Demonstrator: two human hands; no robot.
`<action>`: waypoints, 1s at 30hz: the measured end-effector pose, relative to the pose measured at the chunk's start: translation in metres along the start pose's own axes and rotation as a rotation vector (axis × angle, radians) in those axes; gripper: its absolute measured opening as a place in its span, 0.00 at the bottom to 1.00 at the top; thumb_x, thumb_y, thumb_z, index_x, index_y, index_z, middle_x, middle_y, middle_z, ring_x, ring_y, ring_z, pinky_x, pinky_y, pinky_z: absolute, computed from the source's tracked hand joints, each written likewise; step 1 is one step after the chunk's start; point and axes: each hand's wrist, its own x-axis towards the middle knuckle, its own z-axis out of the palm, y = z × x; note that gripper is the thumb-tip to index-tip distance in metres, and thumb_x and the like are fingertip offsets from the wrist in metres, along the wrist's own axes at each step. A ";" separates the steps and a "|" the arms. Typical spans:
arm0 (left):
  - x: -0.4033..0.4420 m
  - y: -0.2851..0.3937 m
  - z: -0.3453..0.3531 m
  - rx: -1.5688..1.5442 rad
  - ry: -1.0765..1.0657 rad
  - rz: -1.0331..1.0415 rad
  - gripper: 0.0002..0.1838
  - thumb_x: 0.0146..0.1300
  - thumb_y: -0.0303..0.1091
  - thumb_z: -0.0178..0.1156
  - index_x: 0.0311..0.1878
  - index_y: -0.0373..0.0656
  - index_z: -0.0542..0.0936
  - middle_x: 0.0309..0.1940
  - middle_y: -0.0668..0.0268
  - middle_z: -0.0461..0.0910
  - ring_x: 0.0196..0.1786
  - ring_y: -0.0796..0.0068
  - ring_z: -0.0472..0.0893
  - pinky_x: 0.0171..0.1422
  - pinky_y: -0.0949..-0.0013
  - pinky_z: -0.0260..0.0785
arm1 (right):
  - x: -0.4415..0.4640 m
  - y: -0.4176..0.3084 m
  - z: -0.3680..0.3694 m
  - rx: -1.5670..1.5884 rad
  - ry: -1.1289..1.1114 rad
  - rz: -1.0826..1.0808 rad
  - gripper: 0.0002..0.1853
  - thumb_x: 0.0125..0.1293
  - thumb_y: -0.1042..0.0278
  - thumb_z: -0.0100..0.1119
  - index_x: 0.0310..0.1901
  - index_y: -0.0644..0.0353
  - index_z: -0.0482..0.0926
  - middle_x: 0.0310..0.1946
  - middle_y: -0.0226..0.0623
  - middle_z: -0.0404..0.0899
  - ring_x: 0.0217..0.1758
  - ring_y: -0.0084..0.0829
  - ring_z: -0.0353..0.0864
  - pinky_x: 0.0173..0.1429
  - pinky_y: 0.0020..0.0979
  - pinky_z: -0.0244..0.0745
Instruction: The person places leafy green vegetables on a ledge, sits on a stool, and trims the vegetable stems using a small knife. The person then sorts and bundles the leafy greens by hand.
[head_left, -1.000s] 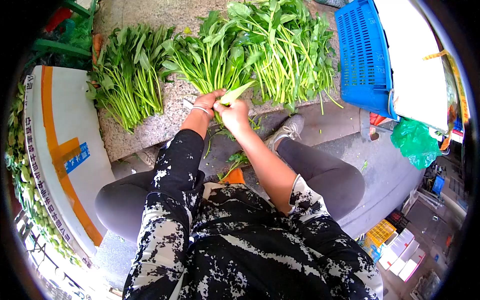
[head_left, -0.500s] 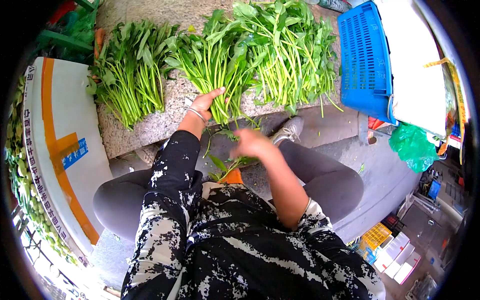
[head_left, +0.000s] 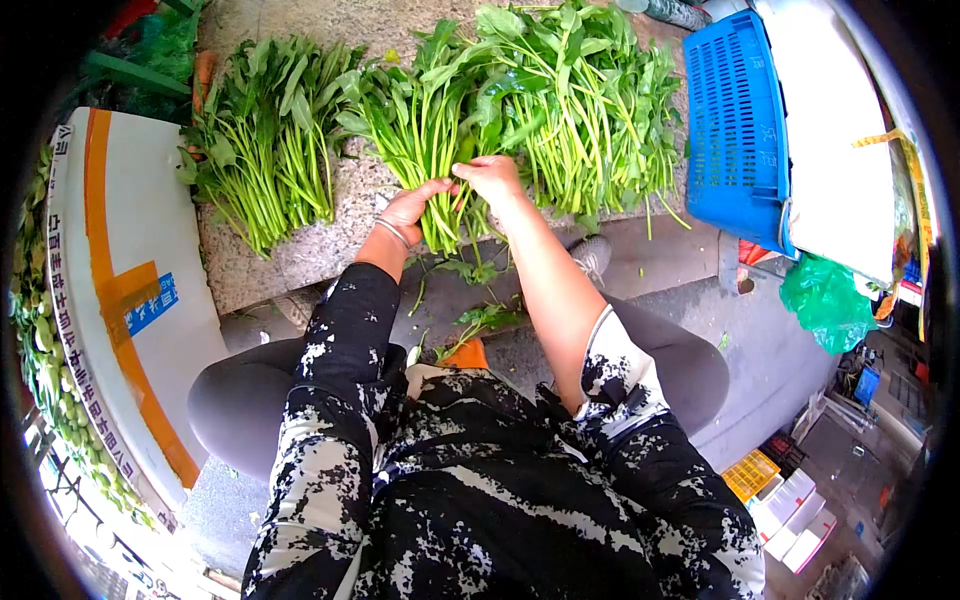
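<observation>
My left hand, with a bracelet at its wrist, is wrapped round the lower stems of a bunch of leafy greens. Close beside it my right hand has its fingers pinched at the right side of that bunch; what lies between the fingertips is too small to tell. A larger pile of greens spreads on the right, and another bunch lies on the left. All rest on a speckled stone slab, stems toward me.
A blue plastic basket stands at the right, with a green plastic bag below it. A white box with orange tape is at the left. Loose leaves and stems lie between my legs.
My right hand first pulled away from the bunch toward me, then came back up to its right side. A leaf it held earlier is gone from it. My left hand stays round the stems.
</observation>
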 end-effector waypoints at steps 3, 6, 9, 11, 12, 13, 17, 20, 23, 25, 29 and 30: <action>0.000 0.001 -0.004 -0.016 -0.012 -0.004 0.12 0.51 0.34 0.61 0.39 0.42 0.77 0.31 0.66 0.79 0.34 0.72 0.77 0.40 0.66 0.72 | -0.006 -0.009 -0.004 0.047 -0.011 0.098 0.21 0.43 0.65 0.68 0.39 0.68 0.77 0.26 0.38 0.79 0.21 0.27 0.75 0.26 0.26 0.68; -0.001 0.001 -0.007 -0.036 -0.019 -0.034 0.11 0.53 0.34 0.59 0.39 0.43 0.76 0.32 0.66 0.79 0.34 0.71 0.77 0.40 0.65 0.72 | -0.014 -0.008 -0.016 0.308 -0.112 0.130 0.16 0.47 0.68 0.66 0.37 0.64 0.76 0.20 0.29 0.72 0.16 0.20 0.66 0.16 0.19 0.57; 0.001 0.000 -0.009 -0.039 -0.054 -0.044 0.10 0.53 0.35 0.58 0.38 0.43 0.75 0.31 0.66 0.78 0.33 0.69 0.77 0.39 0.63 0.72 | -0.039 -0.011 -0.013 0.513 -0.074 0.049 0.08 0.52 0.70 0.62 0.34 0.60 0.75 0.19 0.27 0.71 0.19 0.18 0.68 0.16 0.14 0.57; -0.005 0.002 0.001 -0.059 -0.065 -0.025 0.11 0.53 0.36 0.59 0.38 0.43 0.74 0.30 0.66 0.77 0.32 0.68 0.77 0.37 0.64 0.72 | -0.064 -0.016 -0.005 0.583 0.016 -0.126 0.06 0.56 0.70 0.59 0.35 0.58 0.75 0.23 0.27 0.74 0.25 0.18 0.73 0.21 0.15 0.65; -0.008 0.003 0.003 -0.079 -0.141 -0.055 0.12 0.52 0.37 0.59 0.38 0.43 0.74 0.29 0.65 0.77 0.30 0.69 0.77 0.37 0.65 0.73 | -0.068 -0.007 0.000 0.602 -0.055 -0.207 0.03 0.58 0.71 0.56 0.35 0.56 0.75 0.29 0.29 0.77 0.31 0.19 0.75 0.29 0.19 0.72; -0.004 0.002 0.000 -0.135 -0.227 -0.077 0.12 0.52 0.36 0.59 0.38 0.42 0.74 0.31 0.64 0.78 0.30 0.69 0.78 0.38 0.65 0.73 | -0.075 -0.006 0.007 0.605 -0.066 -0.213 0.04 0.58 0.72 0.56 0.35 0.57 0.75 0.30 0.28 0.77 0.31 0.17 0.74 0.33 0.20 0.72; -0.007 0.000 -0.005 -0.188 -0.259 -0.018 0.12 0.54 0.35 0.57 0.40 0.39 0.75 0.35 0.62 0.79 0.35 0.69 0.79 0.44 0.65 0.72 | -0.082 0.003 0.023 0.640 -0.087 -0.338 0.04 0.57 0.75 0.56 0.35 0.60 0.74 0.27 0.25 0.75 0.31 0.14 0.72 0.34 0.17 0.68; -0.006 -0.002 -0.012 -0.209 -0.310 -0.011 0.11 0.56 0.34 0.55 0.40 0.39 0.75 0.35 0.60 0.79 0.36 0.69 0.79 0.45 0.65 0.73 | -0.083 0.013 0.019 0.254 -0.096 -0.490 0.05 0.57 0.72 0.57 0.34 0.62 0.74 0.26 0.25 0.74 0.27 0.15 0.69 0.33 0.19 0.67; 0.012 -0.007 -0.019 -0.164 -0.290 0.008 0.10 0.57 0.33 0.55 0.40 0.39 0.75 0.36 0.60 0.79 0.36 0.69 0.79 0.44 0.65 0.73 | -0.105 0.000 0.007 -0.001 0.016 -0.541 0.06 0.55 0.71 0.59 0.30 0.63 0.73 0.22 0.28 0.73 0.25 0.17 0.68 0.31 0.21 0.66; 0.011 -0.007 -0.016 -0.151 -0.276 0.002 0.09 0.56 0.32 0.56 0.39 0.39 0.75 0.33 0.61 0.79 0.34 0.70 0.79 0.42 0.66 0.74 | -0.110 0.005 0.008 -0.004 0.087 -0.595 0.06 0.52 0.74 0.59 0.27 0.62 0.71 0.18 0.33 0.70 0.20 0.19 0.68 0.26 0.23 0.65; -0.005 -0.006 -0.002 -0.022 -0.200 0.060 0.09 0.51 0.29 0.60 0.37 0.38 0.77 0.25 0.65 0.77 0.27 0.72 0.75 0.33 0.70 0.71 | -0.126 0.010 0.008 -0.115 0.047 -0.690 0.07 0.51 0.71 0.57 0.24 0.62 0.69 0.20 0.42 0.71 0.23 0.42 0.71 0.28 0.35 0.66; -0.010 -0.006 -0.001 0.011 -0.173 0.033 0.09 0.51 0.29 0.61 0.36 0.38 0.77 0.25 0.66 0.76 0.27 0.72 0.75 0.33 0.70 0.71 | -0.133 0.014 0.008 -0.145 0.039 -0.639 0.07 0.52 0.72 0.57 0.24 0.62 0.68 0.21 0.43 0.70 0.24 0.42 0.71 0.29 0.35 0.66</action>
